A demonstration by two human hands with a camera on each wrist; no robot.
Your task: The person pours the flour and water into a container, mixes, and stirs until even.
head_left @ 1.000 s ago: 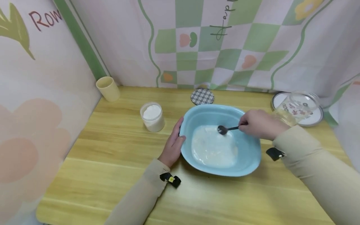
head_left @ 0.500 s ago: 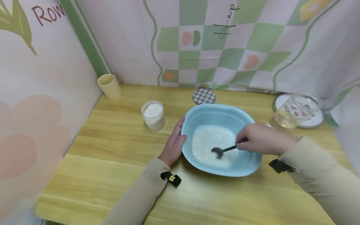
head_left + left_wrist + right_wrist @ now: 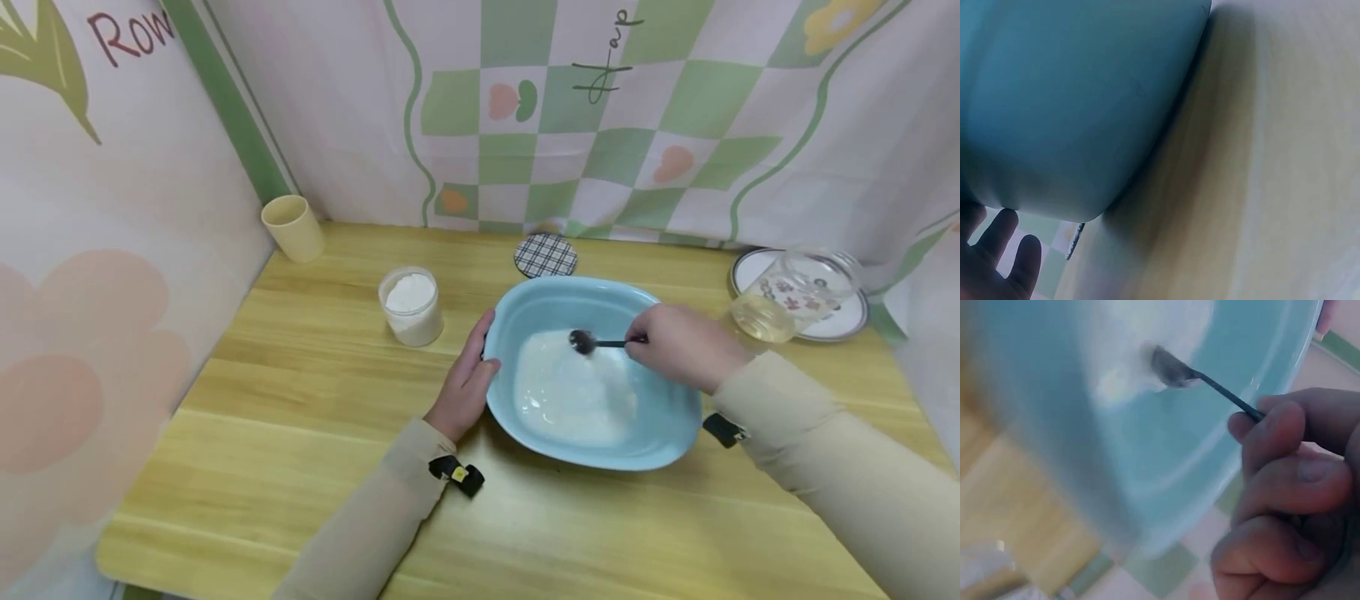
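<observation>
A light blue plastic basin (image 3: 667,425) stands on the table with a shallow pool of milky white liquid (image 3: 570,400) in its bottom. My left hand (image 3: 467,382) holds the basin's left side, thumb at the rim and fingers along the outer wall; some fingertips (image 3: 1025,259) show below the basin in the left wrist view. In my right hand (image 3: 684,346) is a small dark metal spoon (image 3: 582,342), its handle pinched between thumb and curled fingers. The spoon's bowl (image 3: 1171,367) is over the far part of the white liquid, slightly blurred.
Left of the basin stands a clear jar of white powder (image 3: 412,312), with a pale yellow cup (image 3: 294,232) farther back. A checked round coaster (image 3: 546,255) lies behind the basin. At right, a glass jar of yellowish liquid (image 3: 763,318) stands before a rimmed plate (image 3: 851,321).
The spoon has swept from the far part of the liquid to the near part, then back to the far side with my right hand. My left hand stays on the basin.
</observation>
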